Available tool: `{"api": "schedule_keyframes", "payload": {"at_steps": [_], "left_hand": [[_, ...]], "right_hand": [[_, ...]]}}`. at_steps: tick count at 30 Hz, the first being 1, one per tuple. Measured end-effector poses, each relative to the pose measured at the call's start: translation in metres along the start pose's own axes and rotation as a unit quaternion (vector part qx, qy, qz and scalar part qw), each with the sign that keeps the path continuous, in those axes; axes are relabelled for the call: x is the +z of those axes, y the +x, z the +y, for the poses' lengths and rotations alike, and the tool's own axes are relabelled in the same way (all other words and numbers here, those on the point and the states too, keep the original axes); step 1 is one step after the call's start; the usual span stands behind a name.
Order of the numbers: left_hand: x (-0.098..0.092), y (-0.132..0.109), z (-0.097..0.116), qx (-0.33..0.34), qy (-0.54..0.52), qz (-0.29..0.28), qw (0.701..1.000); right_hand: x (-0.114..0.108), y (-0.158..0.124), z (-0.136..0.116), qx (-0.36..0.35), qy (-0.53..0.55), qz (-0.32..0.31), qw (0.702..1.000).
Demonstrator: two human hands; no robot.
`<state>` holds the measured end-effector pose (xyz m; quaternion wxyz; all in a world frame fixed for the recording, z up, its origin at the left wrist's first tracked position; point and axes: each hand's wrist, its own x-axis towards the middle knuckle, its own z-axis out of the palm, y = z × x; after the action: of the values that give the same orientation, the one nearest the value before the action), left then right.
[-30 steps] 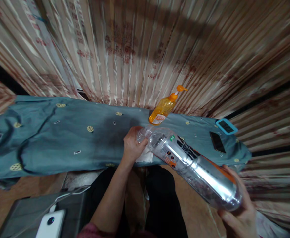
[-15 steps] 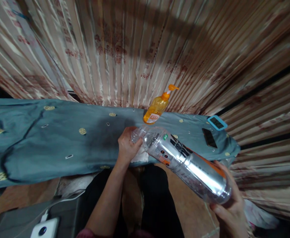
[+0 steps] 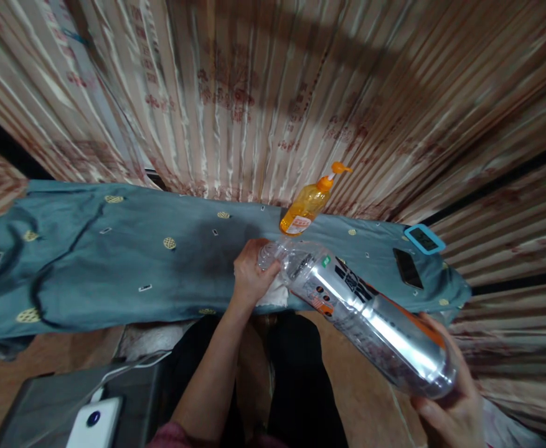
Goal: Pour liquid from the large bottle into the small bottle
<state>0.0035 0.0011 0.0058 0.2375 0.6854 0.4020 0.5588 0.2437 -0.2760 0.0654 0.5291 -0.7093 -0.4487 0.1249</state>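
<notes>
A large clear plastic bottle (image 3: 347, 305) with a silver and orange label lies slantwise in the air between my two hands. My left hand (image 3: 253, 274) is closed at its neck end, with the thumb against the clear plastic. Under that hand hangs a crumpled white tissue or cloth (image 3: 275, 295), partly hidden by the bottle. My right hand (image 3: 457, 386) is wrapped round the bottle's base at the lower right. Just beyond the neck stands an orange pump bottle (image 3: 304, 208), part filled with yellow-orange liquid.
A green patterned cloth (image 3: 123, 261) covers the narrow table. At its right end are a dark phone (image 3: 408, 268) and a blue-framed digital clock (image 3: 424, 239). Curtains (image 3: 254, 106) hang close behind. A white power bank (image 3: 94, 423) with a cable lies at the lower left.
The whole view has shifted, so everything sits a little further right. Both hands keep their hold on the clear bottle, whose tilt is nearly the same.
</notes>
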Motion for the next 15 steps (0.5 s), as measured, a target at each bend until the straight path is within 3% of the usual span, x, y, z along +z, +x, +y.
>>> {"api": "schedule_keyframes", "payload": {"at_steps": [5, 15], "left_hand": [[0.0, 0.001, 0.002, -0.001, 0.006, -0.002, 1.0], [-0.001, 0.0, 0.002, -0.01, 0.011, -0.005, 1.0]], "right_hand": [[0.004, 0.001, -0.003, 0.01, 0.016, 0.019, 1.0], [0.029, -0.006, -0.045, 0.073, 0.038, 0.048, 0.995]]}}
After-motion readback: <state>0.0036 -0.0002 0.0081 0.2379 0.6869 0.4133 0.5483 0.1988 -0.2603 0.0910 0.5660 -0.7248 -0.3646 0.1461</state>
